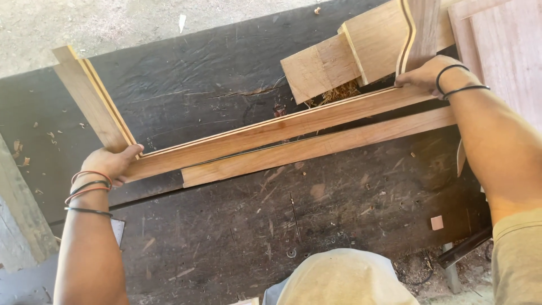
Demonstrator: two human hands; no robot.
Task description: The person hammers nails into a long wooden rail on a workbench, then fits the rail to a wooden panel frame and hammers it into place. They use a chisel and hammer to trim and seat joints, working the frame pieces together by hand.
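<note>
A dark, scarred bench (226,96) fills most of the view, littered with wood chips, with pale dusty ground beyond its far edge.

Across it lies a long wooden frame rail (271,133), running from lower left up to the right, its upper edge trimmed with a thin pale strip. At the rail's left end a shorter side piece (93,96) meets it at a corner and runs away toward the upper left. The left hand (113,164), wrist ringed with red and black bands, is clenched around that corner joint, thumb lying over the top face. At the right end a curved, darker side piece (420,34) rises from the rail; the right hand (423,73), black bands at the wrist, grips where the two meet, fingers pressed over the joint.

Just beside the rail on the near side, a plain loose board (316,148) lies parallel to it, flat on the bench. Behind the rail, stacked pale wood blocks (339,62) rest at an angle over a clump of shavings (339,91). A reddish plywood sheet (502,45) lies at the far right.
</note>
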